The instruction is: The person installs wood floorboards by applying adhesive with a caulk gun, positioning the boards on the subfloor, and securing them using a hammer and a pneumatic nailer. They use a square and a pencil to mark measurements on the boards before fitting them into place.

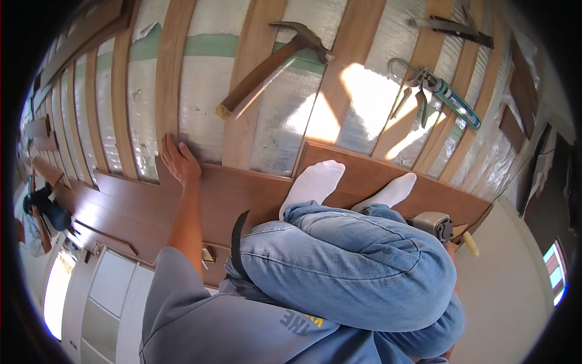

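My left hand [180, 161] lies flat with fingers stretched out, across the edge of a brown floorboard [209, 191] and a wooden batten [170, 91]. On the right, a grey power tool, apparently a nail gun [432, 224], stands beside my bent knee. A bit of skin of my right arm [451, 250] shows just below the tool; my right hand's fingers are hidden behind the knee. My feet in white socks rest on the boards. A claw hammer [260, 79] with a wooden handle lies across the battens ahead of me.
A caulking gun [448, 100] with a teal cartridge lies on the battens at right. Silvery sheeting [209, 79] fills the gaps between battens. Loose wood pieces [524, 91] lie far right. Another person [45, 209] is at far left. White shelving [109, 297] stands behind at left.
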Tool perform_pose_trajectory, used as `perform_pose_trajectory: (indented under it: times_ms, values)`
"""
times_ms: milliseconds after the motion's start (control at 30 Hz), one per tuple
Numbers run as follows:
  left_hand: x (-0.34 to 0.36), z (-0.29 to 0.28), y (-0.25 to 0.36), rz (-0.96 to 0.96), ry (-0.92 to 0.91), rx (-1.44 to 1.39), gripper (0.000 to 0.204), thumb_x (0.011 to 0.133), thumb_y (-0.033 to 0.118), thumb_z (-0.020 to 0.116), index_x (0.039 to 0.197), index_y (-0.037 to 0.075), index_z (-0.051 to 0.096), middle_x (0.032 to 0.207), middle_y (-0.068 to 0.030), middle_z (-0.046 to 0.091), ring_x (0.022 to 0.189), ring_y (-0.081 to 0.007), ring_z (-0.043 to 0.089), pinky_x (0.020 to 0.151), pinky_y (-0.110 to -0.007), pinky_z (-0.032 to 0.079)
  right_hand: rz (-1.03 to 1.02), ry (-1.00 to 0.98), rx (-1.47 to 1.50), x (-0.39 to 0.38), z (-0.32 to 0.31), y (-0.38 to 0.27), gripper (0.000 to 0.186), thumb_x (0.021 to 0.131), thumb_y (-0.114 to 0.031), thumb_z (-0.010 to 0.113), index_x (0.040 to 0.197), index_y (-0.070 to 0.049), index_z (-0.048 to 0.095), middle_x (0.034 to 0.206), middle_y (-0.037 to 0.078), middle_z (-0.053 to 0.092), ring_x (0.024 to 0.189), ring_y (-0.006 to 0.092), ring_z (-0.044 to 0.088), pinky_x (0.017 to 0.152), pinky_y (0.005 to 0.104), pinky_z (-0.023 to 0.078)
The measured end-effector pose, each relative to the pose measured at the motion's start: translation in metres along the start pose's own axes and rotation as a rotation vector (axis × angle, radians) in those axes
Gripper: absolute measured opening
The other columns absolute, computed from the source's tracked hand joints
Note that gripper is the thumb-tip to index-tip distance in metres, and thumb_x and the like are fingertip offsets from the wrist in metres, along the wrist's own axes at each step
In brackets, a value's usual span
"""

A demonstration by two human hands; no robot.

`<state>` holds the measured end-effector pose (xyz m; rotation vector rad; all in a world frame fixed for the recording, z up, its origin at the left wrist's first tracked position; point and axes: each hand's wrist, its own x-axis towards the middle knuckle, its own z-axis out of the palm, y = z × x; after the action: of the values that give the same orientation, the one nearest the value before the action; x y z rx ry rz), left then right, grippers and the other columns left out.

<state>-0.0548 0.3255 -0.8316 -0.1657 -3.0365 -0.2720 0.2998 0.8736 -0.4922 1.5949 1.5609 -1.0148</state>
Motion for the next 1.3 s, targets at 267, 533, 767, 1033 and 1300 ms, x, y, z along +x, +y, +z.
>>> perform_pose_trajectory:
  times_ms: [267,533,767,1033,1300]
  values:
    - [0.003,-0.001,0.007,-0.021,0.053,-0.044,0.046,0.104,0.02,0.055,0.145,0.002,0.058,0.153,-0.0163,0.055,0.139,-0.0398,0.05,0.119,-0.051,0.038,-0.23,-0.267,-0.638,0.077,-0.023,-0.231,0.018,0.087,-0.01,0.067,0.092,0.007,0.067,0.063,0.009,0.066,0.054,0.0156,0.063,0.053,0.0347,0.051]
    - [0.003,-0.006,0.007,-0.04,0.094,-0.067,0.044,0.1,0.016,0.059,0.142,0.003,0.061,0.151,-0.0129,0.058,0.139,-0.0342,0.052,0.118,-0.048,0.04,-0.38,-0.433,-0.749,0.084,0.08,-0.305,0.023,0.091,-0.015,0.065,0.085,0.006,0.068,0.062,0.01,0.068,0.056,0.0163,0.067,0.055,0.0348,0.054]
    - [-0.001,-0.001,0.001,-0.065,0.156,-0.115,0.041,0.098,0.014,0.061,0.138,0.006,0.065,0.149,-0.0087,0.061,0.137,-0.0321,0.055,0.117,-0.045,0.044,-0.37,-0.693,-0.859,0.089,0.18,-0.3,0.022,0.088,-0.016,0.062,0.084,0.005,0.067,0.057,0.008,0.063,0.052,0.0172,0.064,0.053,0.034,0.051]
    - [0.0,-0.016,0.007,-0.102,0.138,-0.212,0.046,0.093,0.007,0.062,0.138,-0.001,0.064,0.149,-0.0195,0.058,0.141,-0.0381,0.051,0.12,-0.047,0.041,-0.322,-0.788,-0.917,0.103,0.226,-0.285,0.018,0.087,-0.013,0.062,0.082,0.004,0.064,0.056,0.009,0.062,0.048,0.0173,0.061,0.048,0.0334,0.049]
    - [-0.001,-0.016,0.005,-0.092,0.197,-0.249,0.045,0.091,0.007,0.061,0.135,-0.002,0.065,0.145,-0.0202,0.061,0.138,-0.0392,0.054,0.119,-0.047,0.043,-0.313,-0.722,-1.056,0.093,0.24,-0.285,0.02,0.087,-0.013,0.061,0.093,0.005,0.066,0.056,0.01,0.062,0.045,0.0174,0.06,0.046,0.0339,0.05]
